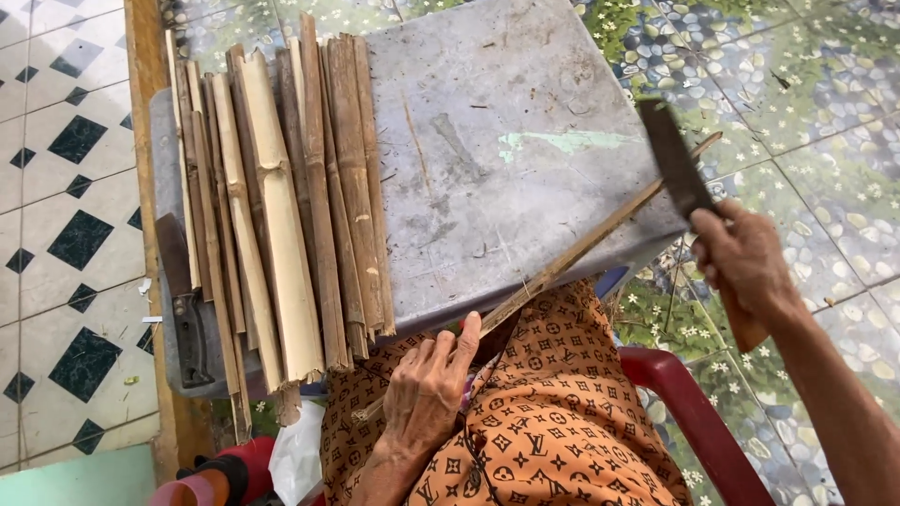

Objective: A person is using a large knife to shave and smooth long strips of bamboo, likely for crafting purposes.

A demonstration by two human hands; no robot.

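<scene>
My left hand (427,384) grips the near end of a thin bamboo strip (581,248) that slants up to the right across the edge of a grey work surface (506,150). My right hand (745,258) holds a dark cleaver (673,157) by its handle. The blade's edge meets the strip near its far end. My lap, in orange patterned cloth (553,412), lies under the left hand.
A pile of split bamboo slats (281,206) covers the left part of the surface. A second knife with a dark handle (183,300) lies at its left edge. A red chair arm (689,412) is at lower right. Tiled floor lies on both sides.
</scene>
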